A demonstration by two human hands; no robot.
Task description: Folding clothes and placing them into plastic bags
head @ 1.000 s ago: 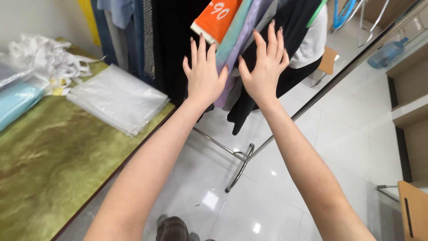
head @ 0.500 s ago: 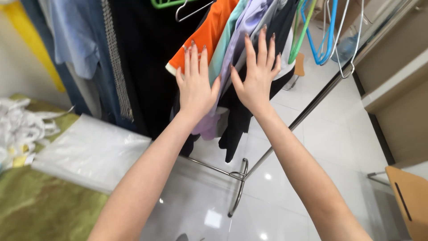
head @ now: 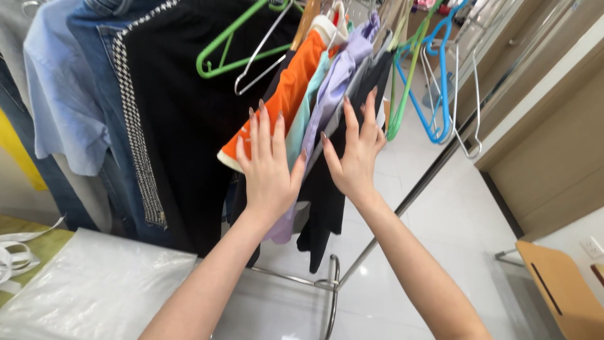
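Observation:
Both of my hands are raised flat against clothes hanging on a rack. My left hand [head: 267, 167] lies with spread fingers over an orange garment [head: 283, 101] and a teal one [head: 305, 107]. My right hand [head: 353, 150] presses, fingers apart, against a black garment [head: 327, 208] beside a lilac garment [head: 333, 82]. Neither hand grips anything. A wide black garment [head: 189, 113] with a checked trim hangs to the left of my hands.
Blue shirts [head: 63, 94] hang at the far left. Empty green hangers [head: 239, 38] and blue hangers [head: 434, 88] hang on the rack. A clear plastic bag [head: 94, 289] lies on a table at lower left. The metal rack foot [head: 330, 277] stands on a white tiled floor; a wooden chair [head: 560, 283] is at right.
The view has tilted up and closed in on the rack. My hands stay flat on the hanging clothes, now with the orange garment under the left one.

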